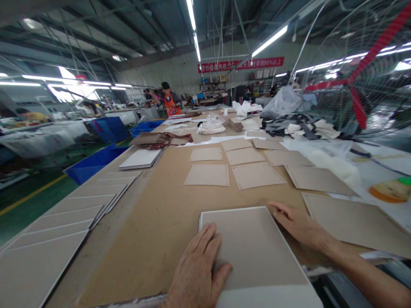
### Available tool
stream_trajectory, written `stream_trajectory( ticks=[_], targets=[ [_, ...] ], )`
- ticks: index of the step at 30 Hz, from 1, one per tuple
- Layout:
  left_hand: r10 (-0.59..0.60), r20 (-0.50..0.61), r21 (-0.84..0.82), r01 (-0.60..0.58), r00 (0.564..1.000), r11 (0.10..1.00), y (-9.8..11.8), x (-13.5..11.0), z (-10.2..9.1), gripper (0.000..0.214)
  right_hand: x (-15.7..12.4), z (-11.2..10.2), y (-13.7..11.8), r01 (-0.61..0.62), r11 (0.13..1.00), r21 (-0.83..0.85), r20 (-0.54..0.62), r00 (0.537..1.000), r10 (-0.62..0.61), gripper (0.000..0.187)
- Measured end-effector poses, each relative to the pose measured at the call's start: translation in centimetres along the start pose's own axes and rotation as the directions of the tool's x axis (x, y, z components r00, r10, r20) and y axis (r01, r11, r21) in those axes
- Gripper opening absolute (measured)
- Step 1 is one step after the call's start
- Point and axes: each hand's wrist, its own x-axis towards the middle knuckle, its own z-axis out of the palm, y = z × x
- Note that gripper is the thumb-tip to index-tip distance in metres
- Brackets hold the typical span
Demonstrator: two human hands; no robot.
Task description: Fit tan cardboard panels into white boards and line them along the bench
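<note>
A flat beige panel with a pale border lies in front of me at the near edge of the table. My left hand rests on its left side, fingers stretched out and thumb apart. Along the panel's right edge, close to the far corner, is my right hand with its fingers extended. Whether those fingertips touch the panel's edge, I cannot tell. Several thin beige sheets are laid out in rows beyond the panel, and a larger beige sheet lies to the right of my right hand.
Overlapping bordered panels line the left side of the brown table. Farther up are a panel stack and brown pieces. Blue bins stand left. A fan and dark cloth scraps are right. A person stands far off.
</note>
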Motion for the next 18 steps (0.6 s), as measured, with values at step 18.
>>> stream_trajectory(
  ticks=[18],
  targets=[
    [0.027, -0.074, 0.045, -0.024, 0.997, 0.999, 0.0, -0.1, 1.0, 0.049, 1.9, -0.6, -1.7, 0.028, 0.998, 0.064, -0.036, 0.999, -0.026, 0.048]
  ],
)
